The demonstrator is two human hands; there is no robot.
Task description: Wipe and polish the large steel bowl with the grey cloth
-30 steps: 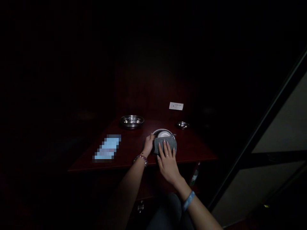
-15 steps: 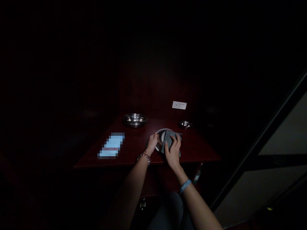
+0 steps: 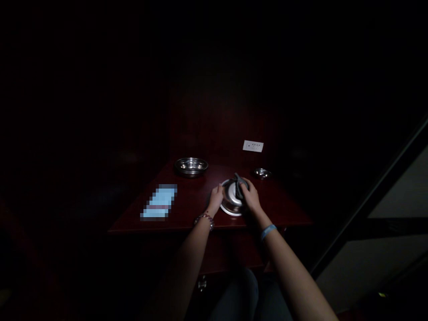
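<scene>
A shiny metal bowl (image 3: 230, 203) is between my hands over the near part of the dark red table, its rounded outer side turned toward me. My left hand (image 3: 216, 199) grips its rim on the left, thumb on top. In my right hand (image 3: 251, 196) a grey cloth (image 3: 239, 185) is bunched and pressed against the bowl's right side. The ends of the right fingers are hidden behind the cloth and bowl.
Stacked metal bowls (image 3: 191, 166) stand at the back left of the table (image 3: 197, 209). A small metal bowl (image 3: 262, 173) sits at the back right, below a white wall socket (image 3: 253, 146). A blurred-out bright rectangle (image 3: 158, 202) lies at the left.
My right hand has gone from lying spread over the cloth to holding it bunched at the bowl's right side. More of the bowl's metal surface shows. The view has shifted slightly.
</scene>
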